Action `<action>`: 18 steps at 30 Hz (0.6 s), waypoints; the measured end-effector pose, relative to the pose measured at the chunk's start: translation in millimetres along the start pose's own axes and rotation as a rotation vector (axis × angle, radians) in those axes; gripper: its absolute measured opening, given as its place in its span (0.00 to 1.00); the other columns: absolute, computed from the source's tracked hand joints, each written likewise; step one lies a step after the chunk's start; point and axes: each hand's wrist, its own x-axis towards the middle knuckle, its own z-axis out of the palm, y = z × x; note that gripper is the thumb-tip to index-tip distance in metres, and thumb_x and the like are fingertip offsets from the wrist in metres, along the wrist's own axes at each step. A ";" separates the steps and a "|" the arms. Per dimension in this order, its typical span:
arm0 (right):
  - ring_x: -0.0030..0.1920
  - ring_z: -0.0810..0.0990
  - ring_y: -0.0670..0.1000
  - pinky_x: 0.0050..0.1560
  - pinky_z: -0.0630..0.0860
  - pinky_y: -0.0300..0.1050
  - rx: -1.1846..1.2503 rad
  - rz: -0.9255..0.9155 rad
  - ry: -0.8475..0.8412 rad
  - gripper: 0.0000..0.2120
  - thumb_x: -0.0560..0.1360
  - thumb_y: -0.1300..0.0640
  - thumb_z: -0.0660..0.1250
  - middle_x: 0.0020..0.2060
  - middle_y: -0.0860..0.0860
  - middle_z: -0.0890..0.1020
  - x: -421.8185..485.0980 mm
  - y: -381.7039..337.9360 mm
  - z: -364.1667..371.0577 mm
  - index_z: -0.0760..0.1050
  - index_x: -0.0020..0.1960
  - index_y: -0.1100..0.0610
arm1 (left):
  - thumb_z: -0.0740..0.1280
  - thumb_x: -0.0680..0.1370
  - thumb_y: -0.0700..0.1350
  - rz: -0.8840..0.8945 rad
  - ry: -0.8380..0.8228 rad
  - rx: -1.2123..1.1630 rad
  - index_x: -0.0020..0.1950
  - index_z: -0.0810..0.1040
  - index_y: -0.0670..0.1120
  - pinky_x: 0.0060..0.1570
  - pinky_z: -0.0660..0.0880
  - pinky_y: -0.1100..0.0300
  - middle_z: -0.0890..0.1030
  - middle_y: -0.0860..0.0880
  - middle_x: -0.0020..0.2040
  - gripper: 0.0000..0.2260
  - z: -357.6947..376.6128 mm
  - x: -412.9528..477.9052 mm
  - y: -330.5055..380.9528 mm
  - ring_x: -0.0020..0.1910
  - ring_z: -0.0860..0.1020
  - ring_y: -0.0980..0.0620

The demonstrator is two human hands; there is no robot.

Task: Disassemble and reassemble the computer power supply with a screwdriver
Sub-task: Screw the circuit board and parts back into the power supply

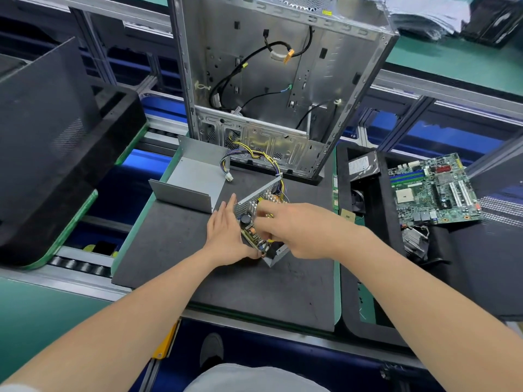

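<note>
The opened power supply lies tilted on the black mat, its circuit board and perforated wall exposed. Its yellow and purple wire bundle runs back toward the computer case. The removed grey metal cover sits just to the left behind it. My left hand presses flat against the supply's left side with straight fingers, the thumb at its near corner. Over the board, my right hand has its fingers curled down round a small yellow part, which is blurred. No screwdriver is plainly visible.
The bare metal computer case stands upright behind the mat, loose black cables inside. At right, a black tray holds a green motherboard, a hard drive and a heatsink. A large black panel stands at left over the roller conveyor.
</note>
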 end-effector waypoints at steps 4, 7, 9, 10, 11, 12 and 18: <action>0.42 0.72 0.53 0.39 0.75 0.53 -0.061 -0.024 -0.018 0.15 0.75 0.69 0.63 0.55 0.49 0.71 1.7 -3.7 -0.8 0.76 0.56 0.55 | 0.74 0.53 0.68 0.006 0.003 -0.005 0.81 0.31 0.52 0.80 0.38 0.51 0.41 0.51 0.84 0.71 0.9 1.0 -1.7 0.83 0.39 0.51; 0.44 0.78 0.55 0.42 0.77 0.54 0.023 0.021 0.072 0.07 0.78 0.62 0.66 0.51 0.49 0.75 3.2 -6.3 1.2 0.76 0.55 0.54 | 0.73 0.52 0.69 0.008 0.002 -0.002 0.81 0.31 0.52 0.79 0.38 0.51 0.41 0.51 0.84 0.71 1.7 1.5 -3.3 0.83 0.39 0.51; 0.45 0.80 0.57 0.41 0.76 0.53 0.093 0.078 0.165 0.04 0.80 0.54 0.66 0.45 0.50 0.78 5.1 -8.0 2.8 0.75 0.53 0.54 | 0.73 0.52 0.69 0.011 0.002 0.002 0.81 0.31 0.52 0.79 0.38 0.51 0.41 0.51 0.84 0.71 2.3 1.8 -4.2 0.83 0.39 0.51; 0.44 0.80 0.59 0.39 0.75 0.52 0.112 0.120 0.194 0.07 0.81 0.51 0.66 0.42 0.50 0.79 7.2 -8.6 4.5 0.74 0.52 0.54 | 0.74 0.52 0.69 0.012 0.001 0.000 0.81 0.31 0.53 0.79 0.38 0.51 0.41 0.51 0.84 0.71 2.6 1.9 -4.2 0.83 0.39 0.51; 0.44 0.80 0.61 0.37 0.72 0.51 0.129 0.181 0.210 0.09 0.81 0.48 0.65 0.37 0.51 0.76 9.3 -9.1 8.0 0.72 0.50 0.54 | 0.74 0.52 0.69 0.012 0.002 -0.003 0.81 0.31 0.53 0.80 0.38 0.51 0.41 0.51 0.84 0.71 2.9 1.8 -4.3 0.83 0.39 0.51; 0.43 0.80 0.62 0.36 0.68 0.49 0.158 0.255 0.231 0.12 0.82 0.46 0.64 0.33 0.51 0.72 11.5 -10.0 12.5 0.69 0.48 0.53 | 0.74 0.52 0.68 0.011 0.003 -0.009 0.81 0.31 0.54 0.80 0.38 0.51 0.42 0.51 0.84 0.70 3.1 1.7 -4.2 0.83 0.39 0.51; 0.34 0.69 0.58 0.36 0.64 0.47 0.090 0.662 0.256 0.31 0.82 0.32 0.57 0.29 0.49 0.62 21.6 -10.3 23.5 0.63 0.34 0.56 | 0.74 0.53 0.69 0.000 0.004 0.008 0.80 0.31 0.55 0.79 0.38 0.51 0.43 0.51 0.84 0.70 2.8 2.5 -3.4 0.83 0.40 0.50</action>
